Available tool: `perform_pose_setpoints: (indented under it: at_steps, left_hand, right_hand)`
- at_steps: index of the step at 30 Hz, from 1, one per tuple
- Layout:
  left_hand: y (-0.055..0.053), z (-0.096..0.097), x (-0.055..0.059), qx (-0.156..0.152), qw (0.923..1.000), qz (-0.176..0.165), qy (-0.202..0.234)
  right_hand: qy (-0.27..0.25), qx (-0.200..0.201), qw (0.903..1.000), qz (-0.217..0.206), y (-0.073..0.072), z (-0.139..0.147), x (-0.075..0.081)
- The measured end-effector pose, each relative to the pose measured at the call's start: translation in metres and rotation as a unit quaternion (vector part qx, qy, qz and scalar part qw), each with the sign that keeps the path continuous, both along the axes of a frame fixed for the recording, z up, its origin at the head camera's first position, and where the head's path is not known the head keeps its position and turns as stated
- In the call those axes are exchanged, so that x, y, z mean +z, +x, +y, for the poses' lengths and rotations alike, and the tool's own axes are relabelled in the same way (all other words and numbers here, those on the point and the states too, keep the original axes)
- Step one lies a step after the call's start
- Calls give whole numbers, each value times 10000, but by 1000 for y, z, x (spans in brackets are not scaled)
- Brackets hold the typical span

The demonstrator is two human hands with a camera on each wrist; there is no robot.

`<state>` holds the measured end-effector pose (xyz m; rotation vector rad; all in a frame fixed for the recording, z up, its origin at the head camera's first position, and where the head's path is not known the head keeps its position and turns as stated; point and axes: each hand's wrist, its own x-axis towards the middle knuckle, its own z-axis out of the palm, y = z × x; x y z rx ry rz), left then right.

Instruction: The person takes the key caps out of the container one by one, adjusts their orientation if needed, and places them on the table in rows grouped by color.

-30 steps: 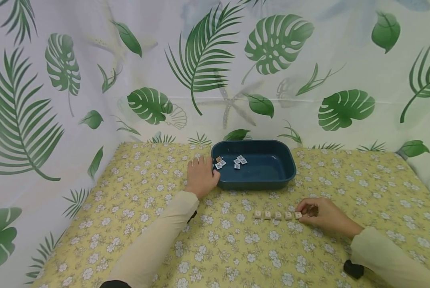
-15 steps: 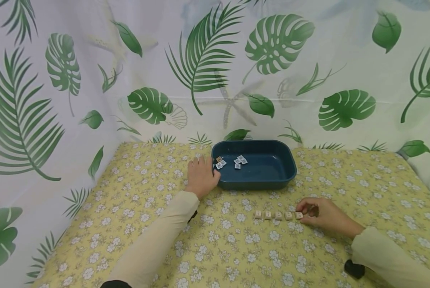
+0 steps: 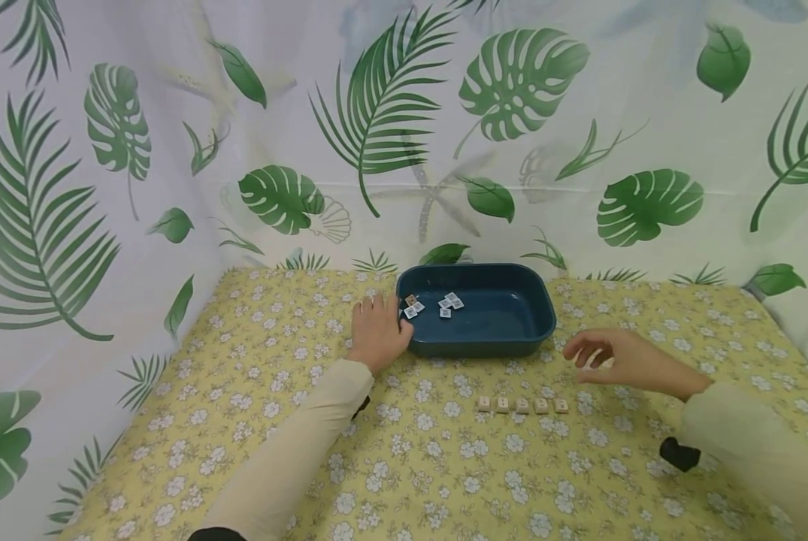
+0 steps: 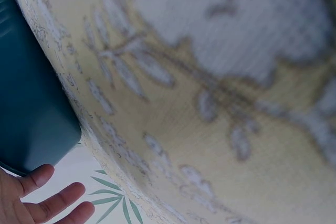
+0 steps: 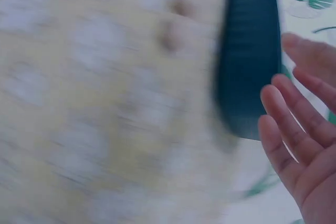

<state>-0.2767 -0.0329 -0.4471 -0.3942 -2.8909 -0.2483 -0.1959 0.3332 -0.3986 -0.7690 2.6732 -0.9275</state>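
My left hand [image 3: 379,333] rests against the left end of a dark blue bin [image 3: 474,348], its thumb at the rim. In the left wrist view its fingers [image 4: 55,203] look extended and hold nothing. On the tablecloth in front of the bin, several small beige blocks [image 3: 522,406] stand in a straight row. Their top faces bear dark marks, too small to read surely. My right hand [image 3: 623,361] hovers behind and to the right of the row's right end, fingers loosely bent, holding nothing. The right wrist view shows its fingers [image 5: 291,114] apart, with the blocks blurred.
Inside the bin, several small white printed pieces [image 3: 446,312] lie toward its left and middle, with an orange-brown piece [image 3: 412,299] among them. A yellow floral cloth [image 3: 444,466] covers the table. Leaf-patterned white fabric [image 3: 390,150] hangs behind and at the sides.
My right hand has let go of the rightmost block and moved up, back and slightly right. That block stays at the row's end. The left hand has not moved.
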Motion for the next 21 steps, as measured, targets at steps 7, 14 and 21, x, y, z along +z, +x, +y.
perform_pose_setpoints:
  at_steps: [7, 14, 21]
  left_hand:
    - [-2, -1, -3, -8, 9999, 147, -72]
    - [-3, -3, -5, -92, 9996, 265, -62]
    - [-4, -5, -6, -131, 9997, 184, -1]
  right_hand:
    - [250, 160, 9995, 129, -47, -21, 57]
    - [510, 415, 9974, 300, -103, -66, 85]
    - [434, 687, 9950, 579, -150, -110, 76]
